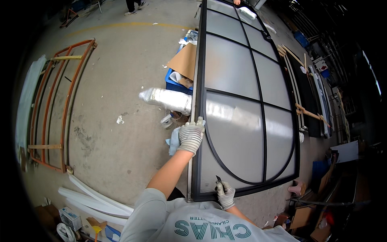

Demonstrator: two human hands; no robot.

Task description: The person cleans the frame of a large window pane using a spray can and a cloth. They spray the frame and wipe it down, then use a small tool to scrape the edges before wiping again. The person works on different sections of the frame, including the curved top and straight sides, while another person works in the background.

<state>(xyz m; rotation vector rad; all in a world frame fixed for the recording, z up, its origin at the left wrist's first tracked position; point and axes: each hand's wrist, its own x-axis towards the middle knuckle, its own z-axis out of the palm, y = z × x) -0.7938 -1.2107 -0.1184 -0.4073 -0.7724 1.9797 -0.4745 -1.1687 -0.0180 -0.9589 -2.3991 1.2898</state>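
Observation:
A large black-framed glass panel point(200, 161) with frosted-looking panes lies before me, its dark bars curving near the close end. My left hand point(191, 136), in a striped white work glove, is closed at the panel's left edge with its fingertips on the frame. A light blue cloth point(173, 142) sticks out from under that palm. Near the close end of the panel, my right hand point(226, 196), gloved alike, grips a small dark flat-bladed tool point(219, 180). Most of the tool's handle is hidden by the fingers.
Left of the panel are a plastic-wrapped bundle point(165, 99), a blue bin point(172, 85) with cardboard point(183, 60), and a spray bottle point(166, 118). An orange metal rack point(45, 109) lies further left. White foam strips point(94, 201) are near left. Another person's hand point(237, 2) shows at the far end.

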